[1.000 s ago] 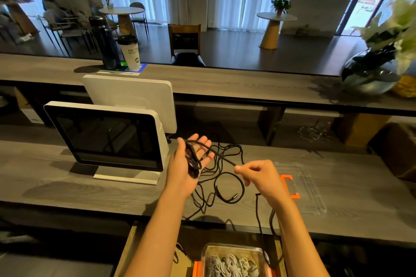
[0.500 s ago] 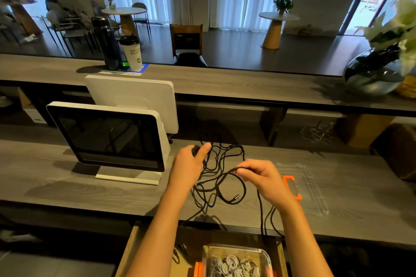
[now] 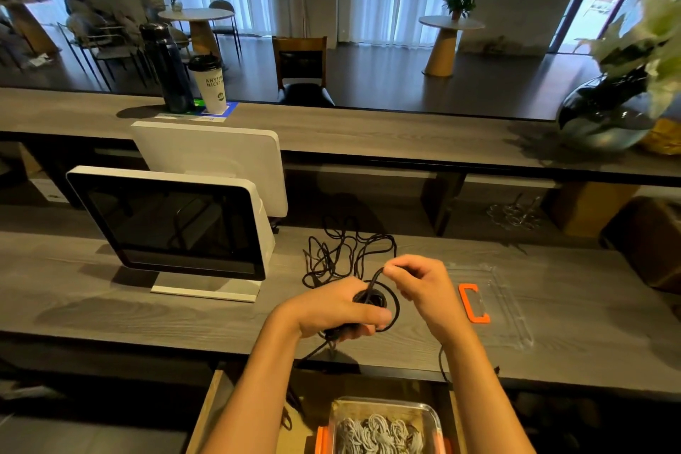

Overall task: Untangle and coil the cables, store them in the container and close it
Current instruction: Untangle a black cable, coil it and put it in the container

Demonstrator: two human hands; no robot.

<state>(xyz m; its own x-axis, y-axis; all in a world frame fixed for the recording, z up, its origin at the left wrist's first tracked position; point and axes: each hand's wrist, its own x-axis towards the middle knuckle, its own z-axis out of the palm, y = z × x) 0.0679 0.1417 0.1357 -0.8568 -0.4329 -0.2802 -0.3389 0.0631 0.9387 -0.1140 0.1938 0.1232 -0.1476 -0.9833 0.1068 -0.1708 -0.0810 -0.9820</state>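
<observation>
1. Gripping a small bundle of black cable, the left hand curls its fingers round the coil just above the desk; the right hand pinches a strand rising from that coil.
2. Loose cable loops lie tangled on the desk behind both hands.
3. Beside the right hand lies a clear lid with an orange clip; below the desk edge sits the open container holding grey coiled cables.

Loose cable behind hands, lid right, container below.
</observation>
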